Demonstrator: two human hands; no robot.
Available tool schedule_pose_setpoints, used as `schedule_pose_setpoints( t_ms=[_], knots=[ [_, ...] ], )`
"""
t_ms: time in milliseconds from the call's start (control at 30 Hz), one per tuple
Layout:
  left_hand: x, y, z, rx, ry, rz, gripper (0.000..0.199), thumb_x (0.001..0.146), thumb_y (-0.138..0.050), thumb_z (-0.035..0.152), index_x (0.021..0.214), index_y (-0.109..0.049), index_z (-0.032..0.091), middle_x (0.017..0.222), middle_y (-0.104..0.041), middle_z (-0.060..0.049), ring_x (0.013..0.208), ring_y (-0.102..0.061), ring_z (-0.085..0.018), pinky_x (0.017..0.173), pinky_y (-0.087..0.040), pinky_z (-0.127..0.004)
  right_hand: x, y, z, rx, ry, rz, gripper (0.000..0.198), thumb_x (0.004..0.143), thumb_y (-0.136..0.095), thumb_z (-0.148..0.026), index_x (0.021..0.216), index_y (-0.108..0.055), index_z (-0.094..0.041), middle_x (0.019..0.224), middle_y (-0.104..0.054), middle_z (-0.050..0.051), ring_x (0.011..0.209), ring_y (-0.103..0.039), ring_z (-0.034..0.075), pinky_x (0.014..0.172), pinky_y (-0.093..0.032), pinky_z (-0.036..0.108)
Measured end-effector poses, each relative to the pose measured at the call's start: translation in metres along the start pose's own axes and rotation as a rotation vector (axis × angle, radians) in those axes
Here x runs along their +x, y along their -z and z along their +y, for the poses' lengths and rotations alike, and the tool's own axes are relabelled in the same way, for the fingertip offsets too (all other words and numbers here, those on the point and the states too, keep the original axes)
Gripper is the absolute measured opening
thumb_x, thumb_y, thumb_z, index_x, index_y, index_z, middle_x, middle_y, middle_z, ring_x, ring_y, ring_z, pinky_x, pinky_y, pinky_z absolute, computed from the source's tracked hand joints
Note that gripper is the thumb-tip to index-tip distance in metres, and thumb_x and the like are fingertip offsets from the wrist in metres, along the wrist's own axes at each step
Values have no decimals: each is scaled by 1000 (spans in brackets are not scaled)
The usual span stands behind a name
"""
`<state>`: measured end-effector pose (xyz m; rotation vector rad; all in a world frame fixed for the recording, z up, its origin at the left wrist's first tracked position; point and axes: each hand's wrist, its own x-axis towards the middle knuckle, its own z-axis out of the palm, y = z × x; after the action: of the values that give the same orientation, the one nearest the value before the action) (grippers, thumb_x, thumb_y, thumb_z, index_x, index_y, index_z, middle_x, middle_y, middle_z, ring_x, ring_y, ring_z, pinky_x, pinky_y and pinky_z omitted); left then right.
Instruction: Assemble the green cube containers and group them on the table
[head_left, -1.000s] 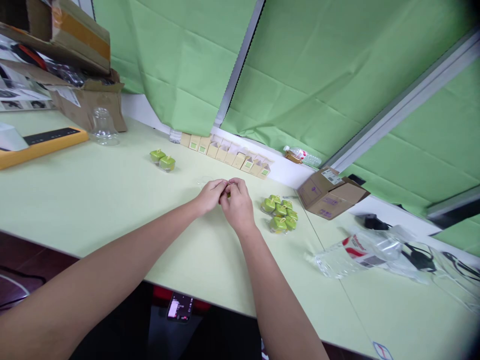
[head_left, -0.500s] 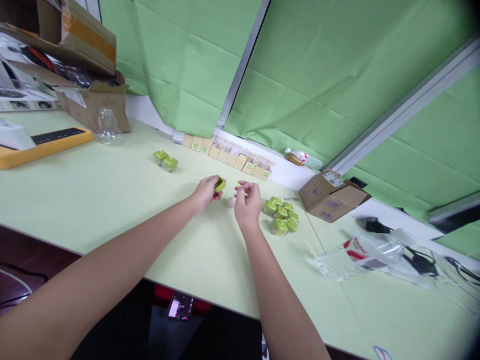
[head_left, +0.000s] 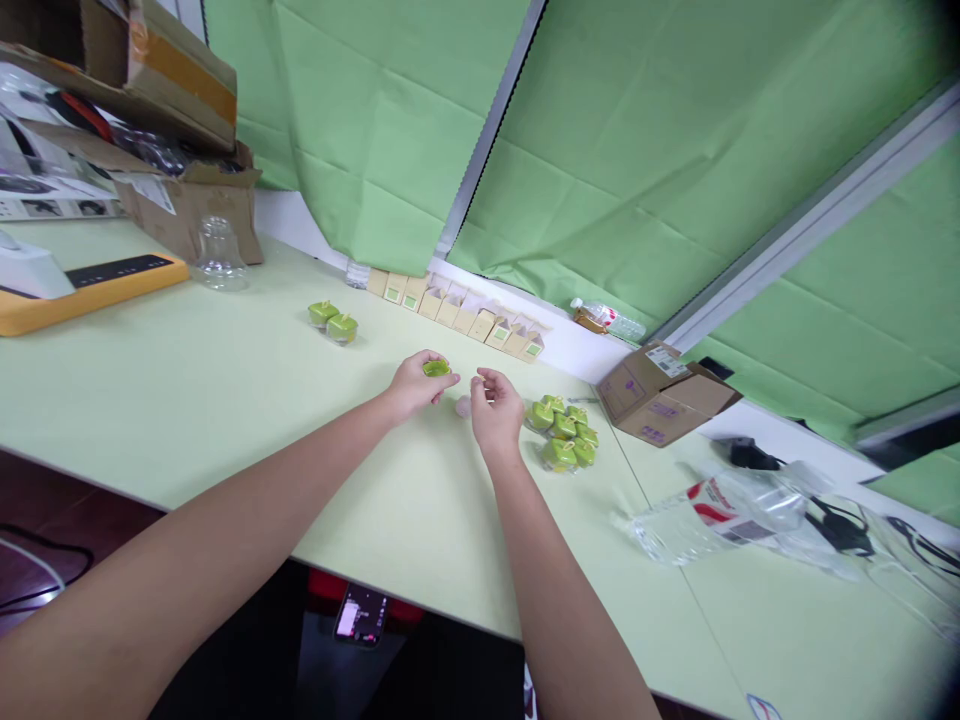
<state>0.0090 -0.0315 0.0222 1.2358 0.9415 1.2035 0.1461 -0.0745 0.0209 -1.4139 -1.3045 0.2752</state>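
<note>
My left hand (head_left: 417,384) is closed around a small green lid (head_left: 436,369), its hollow side facing up. A short way to the right, my right hand (head_left: 497,408) has thumb and fingers pinched together; what they hold, if anything, is too small to make out. Between the hands, a small pale pinkish round thing (head_left: 463,406) rests on the table. Beside my right hand stands a cluster of small clear containers with green lids and yellowish loops (head_left: 562,427). Two similar green-lidded containers (head_left: 333,322) sit to the left, beyond my left hand.
A row of small cardboard house-shaped boxes (head_left: 457,312) lines the back of the table (head_left: 247,400). At right are a cardboard box (head_left: 664,393) and a large plastic bottle (head_left: 716,512). A clear jar (head_left: 219,255) and a yellow-edged device (head_left: 97,292) stand at left.
My left hand has turned the green lid so its hollow faces up. My right hand has shifted very slightly, its fingers still pinched.
</note>
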Motion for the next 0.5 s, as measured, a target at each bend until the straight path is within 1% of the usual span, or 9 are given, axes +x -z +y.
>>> schedule_pose_setpoints(
  t_ms=[100,200,267,333,500],
  knots=[
    [0,1,-4,114,-88,4,28,68,-78,34,85,-59,20,65,-58,3,45,-45,-8,47,-36,-23,1,1,1,-25,7,5,22,83,-57,-39,91,-63,-19,83,-69,3,68,-61,16,67,-49,28],
    [1,4,-11,290,-266,3,28,68,-77,40,78,-61,19,73,-62,0,60,-52,-12,56,-39,-24,1,3,3,-95,2,-12,17,85,-56,-38,86,-59,-21,79,-69,1,66,-62,16,66,-47,28],
    [1,6,-16,403,-361,-28,27,70,-74,43,76,-63,20,74,-64,-1,68,-55,-16,61,-40,-25,1,4,5,-126,-7,-39,15,86,-53,-37,86,-56,-22,79,-70,0,67,-63,17,66,-46,28],
    [1,8,-19,502,-390,-80,25,73,-71,44,77,-65,20,72,-64,-2,69,-55,-18,62,-39,-26,1,5,8,-143,-20,-78,14,88,-51,-37,87,-55,-24,79,-72,0,70,-65,17,68,-46,28],
    [0,11,-24,652,-383,-198,22,74,-70,41,83,-68,21,74,-67,-5,68,-57,-20,61,-39,-27,1,3,16,-162,-74,-176,12,87,-51,-35,85,-55,-24,77,-72,-1,71,-67,18,67,-46,28]
  ],
)
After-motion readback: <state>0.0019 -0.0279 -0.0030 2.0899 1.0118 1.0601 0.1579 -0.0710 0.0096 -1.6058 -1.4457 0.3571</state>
